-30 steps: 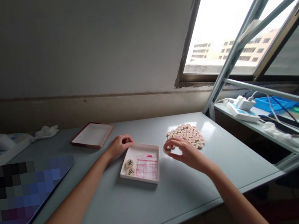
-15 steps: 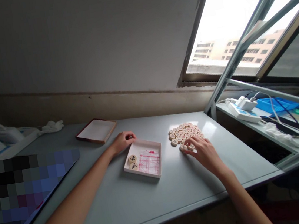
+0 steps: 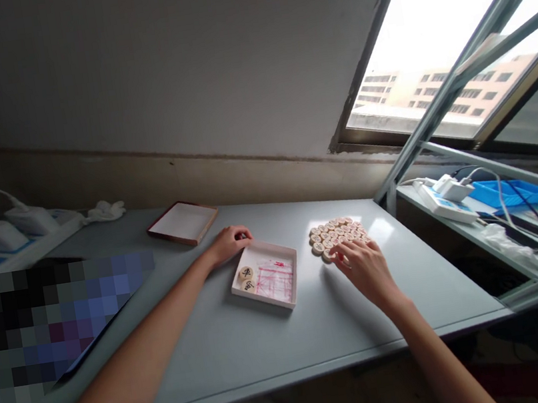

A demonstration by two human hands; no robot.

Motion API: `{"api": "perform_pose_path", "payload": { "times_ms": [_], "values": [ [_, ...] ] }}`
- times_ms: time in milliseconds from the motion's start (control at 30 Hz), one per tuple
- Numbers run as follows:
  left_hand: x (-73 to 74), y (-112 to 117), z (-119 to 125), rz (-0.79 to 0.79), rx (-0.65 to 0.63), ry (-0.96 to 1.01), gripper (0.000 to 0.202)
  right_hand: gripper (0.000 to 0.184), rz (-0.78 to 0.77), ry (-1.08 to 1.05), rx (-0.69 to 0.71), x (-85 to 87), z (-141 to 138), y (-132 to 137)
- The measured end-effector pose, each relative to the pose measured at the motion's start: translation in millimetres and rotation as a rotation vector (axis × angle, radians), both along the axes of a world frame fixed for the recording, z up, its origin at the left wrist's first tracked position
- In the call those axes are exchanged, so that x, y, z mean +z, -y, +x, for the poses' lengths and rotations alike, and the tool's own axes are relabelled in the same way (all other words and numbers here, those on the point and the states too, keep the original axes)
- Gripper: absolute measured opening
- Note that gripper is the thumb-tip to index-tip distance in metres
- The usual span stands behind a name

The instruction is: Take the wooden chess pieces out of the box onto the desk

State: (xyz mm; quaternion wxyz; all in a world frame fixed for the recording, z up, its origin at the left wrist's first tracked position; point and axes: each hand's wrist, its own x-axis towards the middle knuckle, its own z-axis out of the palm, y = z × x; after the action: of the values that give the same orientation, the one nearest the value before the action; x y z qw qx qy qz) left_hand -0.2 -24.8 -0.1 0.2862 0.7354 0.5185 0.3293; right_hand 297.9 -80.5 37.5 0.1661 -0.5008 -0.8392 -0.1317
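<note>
At centre frame the left hand (image 3: 227, 243) rests curled on the far left corner of the shallow white cardboard box (image 3: 289, 284), its fingers closed lightly against the rim and steadying it, holding nothing else; two round pale wooden chess discs with black characters (image 3: 246, 278) lie in the box's left end beside a folded plastic sheet printed with red grid lines (image 3: 272, 282); just right of the box, on the grey bench (image 3: 251, 352), sits the flat cluster of round wooden chess pieces (image 3: 335, 233), and the right hand (image 3: 366, 266) lies over its near edge with fingers (image 3: 345, 254) spread and bent down onto the closest discs; whether any disc is pinched between them I cannot tell, since the knuckles hide the tips; to do this well, I judge it best to take one disc from the cluster's near rim with thumb and forefinger, lifting straight up so the neighbours are not scattered, while the left hand presses the box flat so it does not slide; a red-edged flat lid (image 3: 182, 222) lies apart at upper left of the box.
</note>
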Motion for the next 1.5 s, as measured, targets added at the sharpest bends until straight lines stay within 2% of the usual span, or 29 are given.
{"api": "perform_pose_path", "payload": {
  "times_ms": [100,200,267,333,400,500,667,800,900,1067,1300,1500],
  "values": [
    [0.0,0,0,0.0,-0.005,0.003,0.02,0.011,-0.056,-0.061,0.125,12.0,-32,8],
    [1.3,1,0,0.01,-0.01,-0.001,0.02,0.02,-0.207,-0.015,0.434,15.2,-78,10],
    [1.9,1,0,0.026,-0.025,0.002,0.02,0.029,-0.283,-0.001,0.581,10.9,-107,7],
    [2.0,1,0,0.036,-0.031,0.004,0.02,0.026,-0.319,-0.005,0.63,5.0,-127,1],
    [1.9,0,0,0.031,-0.028,0.0,0.021,0.019,-0.326,-0.029,0.623,1.9,-135,-3],
    [1.9,0,0,0.018,-0.029,-0.01,0.022,0.013,-0.29,-0.12,0.566,5.7,-123,-4],
    [2.3,0,1,-0.001,-0.024,-0.003,0.021,0.014,-0.193,-0.267,0.336,12.7,-57,11],
    [2.4,0,1,-0.003,-0.027,0.008,0.02,0.009,-0.095,-0.192,0.136,0.2,-2,20],
    [4.3,1,1,-0.009,-0.02,0.004,0.021,0.007,-0.012,-0.137,0.057,-11.4,22,19],
    [9.5,4,3,-0.01,-0.013,-0.005,0.02,0.013,0.038,-0.103,0.007,-20.2,29,15],
    [10.4,4,4,-0.03,-0.013,-0.001,0.021,0.008,0.069,-0.179,-0.055,-19.2,35,16],
    [9.1,3,3,-0.034,-0.003,-0.001,0.021,0.014,0.03,-0.097,-0.047,-17.0,35,11]
  ]
}}
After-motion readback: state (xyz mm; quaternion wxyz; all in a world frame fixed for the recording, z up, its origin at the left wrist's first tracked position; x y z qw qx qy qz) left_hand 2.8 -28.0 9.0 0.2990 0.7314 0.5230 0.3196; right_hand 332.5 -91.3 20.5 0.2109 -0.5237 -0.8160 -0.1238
